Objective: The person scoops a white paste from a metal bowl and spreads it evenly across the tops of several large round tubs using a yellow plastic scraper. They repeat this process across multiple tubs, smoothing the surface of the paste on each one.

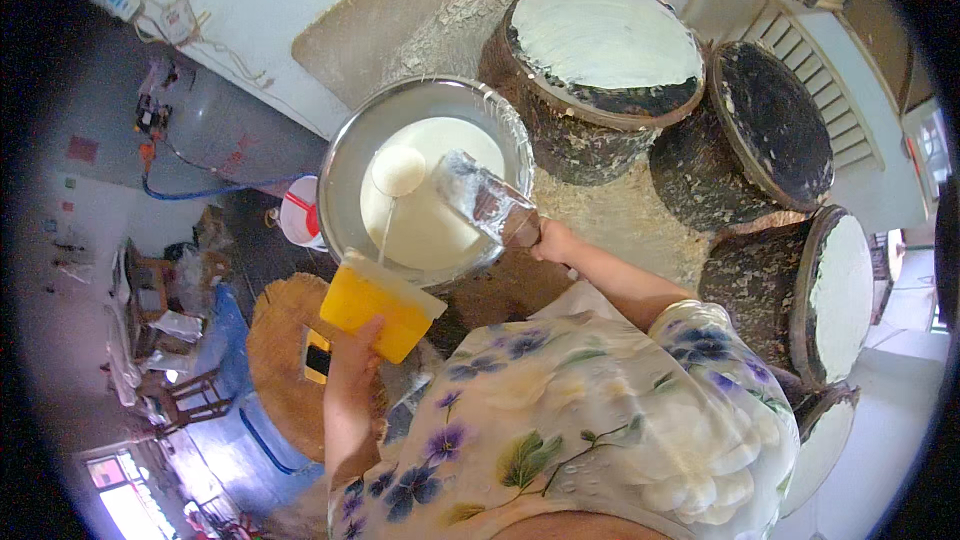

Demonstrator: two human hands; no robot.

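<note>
My left hand (360,349) grips a yellow flat scraper-like piece (382,304) with a pale edge, at the near left rim of a large metal basin (337,157). White batter-like liquid (442,240) fills the basin's bottom. Over it, my right hand (556,241) holds a broad brown tool (491,202), its flat end smeared white. A round ladle-like thing (399,171), coated white, rests in the liquid, and a thin line runs from it towards the yellow piece. Whether that line is a handle or a trickle I cannot tell.
Several dark round drum-like stands curve around the right: one has a white-coated top (604,34), another a black top (776,120), a third a white top (844,300). At left are a white bucket (300,214), a round wooden block (281,345) and a blue hose (202,193).
</note>
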